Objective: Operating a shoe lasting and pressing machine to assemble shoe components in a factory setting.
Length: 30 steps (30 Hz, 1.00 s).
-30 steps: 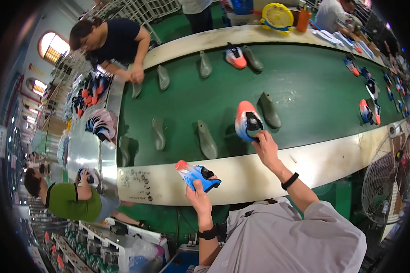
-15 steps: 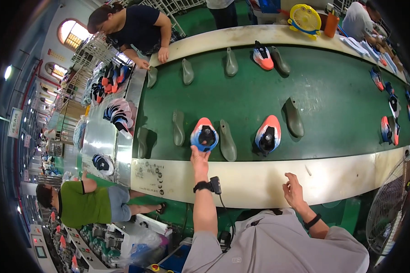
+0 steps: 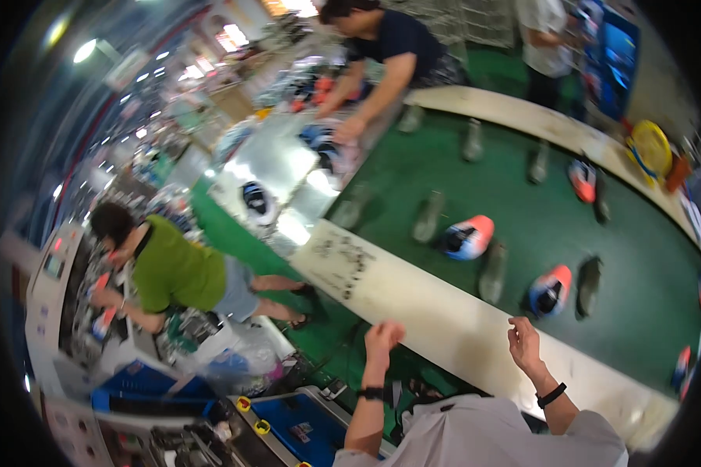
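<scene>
My left hand [image 3: 383, 342] is over the near edge of the white ledge [image 3: 413, 293], apart from the shoes; motion smears its fingers, which look curled. Over the same ledge, farther right, my right hand [image 3: 525, 342] has its fingers partly spread and nothing in them. Beyond the ledge, a coral, white and blue shoe [image 3: 467, 238] lies on the green belt [image 3: 514, 210], between two grey-green shoe lasts [image 3: 492, 274]. To its right sits a second such shoe [image 3: 551, 292], nearest my right hand, beside another last [image 3: 590, 286].
Across the belt, more lasts [image 3: 473, 142] and a coral shoe [image 3: 582, 180] stand near the far ledge. A co-worker in dark blue [image 3: 417, 50] reaches over a metal table [image 3: 249, 159]. At left, a person in green [image 3: 181, 265] works at a machine. A yellow fan [image 3: 649, 152] stands at far right.
My view has swung left. My left hand has let go of the coral and blue shoe and drawn back to the near ledge. The dark-blue co-worker now reaches toward the pile on the metal table.
</scene>
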Available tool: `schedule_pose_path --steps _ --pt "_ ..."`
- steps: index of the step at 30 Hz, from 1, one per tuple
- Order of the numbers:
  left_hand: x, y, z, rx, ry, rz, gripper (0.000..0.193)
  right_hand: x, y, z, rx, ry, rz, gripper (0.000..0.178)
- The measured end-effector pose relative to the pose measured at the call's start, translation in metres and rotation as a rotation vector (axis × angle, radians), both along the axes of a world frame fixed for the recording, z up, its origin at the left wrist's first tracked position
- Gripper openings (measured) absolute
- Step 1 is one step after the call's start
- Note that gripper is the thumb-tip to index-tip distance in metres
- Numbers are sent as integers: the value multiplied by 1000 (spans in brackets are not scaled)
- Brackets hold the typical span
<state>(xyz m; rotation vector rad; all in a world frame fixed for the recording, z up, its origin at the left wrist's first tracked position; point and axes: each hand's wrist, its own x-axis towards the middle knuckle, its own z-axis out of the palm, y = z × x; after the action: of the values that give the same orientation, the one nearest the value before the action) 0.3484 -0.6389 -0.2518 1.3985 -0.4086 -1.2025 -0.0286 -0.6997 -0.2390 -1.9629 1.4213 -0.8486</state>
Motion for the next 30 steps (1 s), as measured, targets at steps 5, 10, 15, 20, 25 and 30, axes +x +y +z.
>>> schedule_pose_path --steps 5,10,15,20,25,30 --pt "49 179 -3 257 12 224 29 111 -96 -16 -187 163 223 52" --pt "51 308 6 277 13 527 32 156 -208 -53 -269 430 69 65" --pt "-36 391 -13 198 121 954 34 198 -237 -58 30 770 220 53" --pt "-146 448 -71 -186 389 1163 26 165 -260 -152 -354 934 376 33" --pt "-156 403 -6 77 303 1378 24 404 -102 -48 -981 411 1125 27" --pt "-211 408 36 36 364 1641 30 394 -94 -11 -812 418 1232 24"
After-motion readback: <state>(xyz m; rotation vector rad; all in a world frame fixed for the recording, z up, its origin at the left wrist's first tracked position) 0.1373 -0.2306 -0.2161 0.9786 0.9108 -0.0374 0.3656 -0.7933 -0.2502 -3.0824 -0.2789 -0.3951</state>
